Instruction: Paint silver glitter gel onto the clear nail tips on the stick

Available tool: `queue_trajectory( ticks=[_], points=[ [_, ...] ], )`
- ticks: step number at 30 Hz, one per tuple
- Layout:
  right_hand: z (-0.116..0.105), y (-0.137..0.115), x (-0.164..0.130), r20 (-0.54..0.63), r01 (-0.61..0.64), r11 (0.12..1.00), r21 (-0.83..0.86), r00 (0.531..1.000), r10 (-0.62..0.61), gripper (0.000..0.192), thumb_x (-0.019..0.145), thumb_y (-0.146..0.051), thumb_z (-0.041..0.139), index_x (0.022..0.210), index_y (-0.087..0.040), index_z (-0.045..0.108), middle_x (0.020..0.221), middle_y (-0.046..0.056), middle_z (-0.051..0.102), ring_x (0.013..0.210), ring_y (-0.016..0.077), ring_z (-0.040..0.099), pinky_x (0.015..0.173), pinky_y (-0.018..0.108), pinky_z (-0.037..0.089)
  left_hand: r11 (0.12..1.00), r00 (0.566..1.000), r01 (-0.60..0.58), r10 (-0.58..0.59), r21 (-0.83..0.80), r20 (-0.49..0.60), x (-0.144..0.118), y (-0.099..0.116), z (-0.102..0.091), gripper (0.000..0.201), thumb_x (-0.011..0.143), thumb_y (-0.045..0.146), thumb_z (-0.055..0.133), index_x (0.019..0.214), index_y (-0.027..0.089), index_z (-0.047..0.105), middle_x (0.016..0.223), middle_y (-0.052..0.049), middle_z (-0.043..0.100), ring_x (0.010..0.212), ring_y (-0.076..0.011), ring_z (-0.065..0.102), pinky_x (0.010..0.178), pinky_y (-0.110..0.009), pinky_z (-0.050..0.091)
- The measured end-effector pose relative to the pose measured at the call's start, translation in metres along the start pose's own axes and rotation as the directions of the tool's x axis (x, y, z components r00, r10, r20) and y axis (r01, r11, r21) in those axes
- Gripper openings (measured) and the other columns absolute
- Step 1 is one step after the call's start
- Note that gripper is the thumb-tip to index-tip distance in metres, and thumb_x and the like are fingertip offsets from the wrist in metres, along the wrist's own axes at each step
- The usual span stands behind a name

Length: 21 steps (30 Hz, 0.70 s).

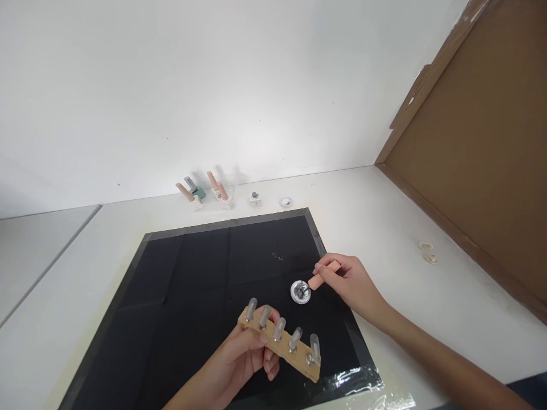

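Note:
My left hand [241,359] is closed around a tan strip [290,357], held tilted above the black mat. Several clear, greyish false nail tips [280,329] stand upright along the strip on small silvery mounts. Between the fingers and thumb of my right hand [352,282] is a nail polish brush [319,279] with a peach-coloured handle. Its dark tip reaches into a small round white dish [294,298], where silvery, flaky material shows. The dish rests on the right part of the mat.
The black mat [192,285] is taped to a white table [342,222]. Along the back stand several polish bottles [224,196], an uncapped bottle [255,199] and another small dish [286,202]. Two small pale oval pieces [429,258] lie at right, beside a large cardboard sheet [478,154].

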State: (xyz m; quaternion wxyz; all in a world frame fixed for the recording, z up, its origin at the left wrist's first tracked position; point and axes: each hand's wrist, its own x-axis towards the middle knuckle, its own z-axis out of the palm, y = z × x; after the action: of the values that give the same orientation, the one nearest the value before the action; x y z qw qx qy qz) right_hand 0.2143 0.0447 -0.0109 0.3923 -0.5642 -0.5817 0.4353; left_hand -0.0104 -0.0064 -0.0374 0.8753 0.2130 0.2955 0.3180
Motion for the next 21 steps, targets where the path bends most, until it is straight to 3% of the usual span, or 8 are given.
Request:
queue_trajectory(
  ticks=[4, 10, 17, 21],
  points=[
    [-0.0045, -0.0039, 0.0002, 0.013, -0.012, 0.991, 0.132, 1.000, 0.010, 0.023, 0.080, -0.034, 0.056, 0.065, -0.018, 0.064, 0.053, -0.001, 0.054, 0.048, 0.0116, 0.045, 0.044, 0.024, 0.035, 1.000, 1.000, 0.002, -0.002, -0.010, -0.014, 0.0003, 0.0014, 0.0016, 0.023, 0.074, 0.018, 0.062, 0.096, 0.015, 0.066, 0.057, 0.002, 0.051, 0.053, -0.0107, 0.048, 0.056, -0.026, 0.041],
    [-0.0075, -0.0013, 0.0014, 0.143, -0.070, 0.919, 0.389, 0.990, 0.015, 0.029, 0.081, -0.046, 0.061, 0.078, -0.018, 0.065, 0.050, -0.006, 0.042, 0.043, 0.0085, 0.038, 0.043, 0.023, 0.032, 0.997, 0.999, -0.018, 0.020, 0.071, -0.029, -0.0011, 0.0006, 0.0034, 0.018, 0.074, 0.019, 0.064, 0.091, 0.015, 0.067, 0.064, -0.001, 0.057, 0.062, -0.0128, 0.054, 0.065, -0.029, 0.047],
    [-0.0075, 0.0001, 0.0018, 0.190, -0.104, 0.848, 0.520, 0.982, 0.004, 0.027, 0.082, -0.046, 0.061, 0.088, -0.019, 0.064, 0.053, -0.005, 0.048, 0.042, 0.0071, 0.038, 0.043, 0.022, 0.032, 1.000, 0.998, 0.001, 0.000, 0.001, -0.066, -0.0021, -0.0005, 0.0035, 0.017, 0.076, 0.019, 0.063, 0.092, 0.016, 0.066, 0.087, -0.004, 0.064, 0.072, -0.0159, 0.062, 0.073, -0.033, 0.050],
    [-0.0078, 0.0045, 0.0009, 0.256, -0.093, 0.845, 0.526, 0.965, -0.053, 0.022, 0.082, -0.040, 0.064, 0.091, -0.021, 0.065, 0.058, -0.005, 0.050, 0.046, 0.0074, 0.042, 0.046, 0.022, 0.035, 0.998, 0.998, 0.012, -0.016, -0.062, -0.056, 0.0002, 0.0011, 0.0043, 0.015, 0.073, 0.018, 0.064, 0.088, 0.015, 0.066, 0.084, -0.003, 0.062, 0.072, -0.0152, 0.061, 0.067, -0.030, 0.050]
  ],
)
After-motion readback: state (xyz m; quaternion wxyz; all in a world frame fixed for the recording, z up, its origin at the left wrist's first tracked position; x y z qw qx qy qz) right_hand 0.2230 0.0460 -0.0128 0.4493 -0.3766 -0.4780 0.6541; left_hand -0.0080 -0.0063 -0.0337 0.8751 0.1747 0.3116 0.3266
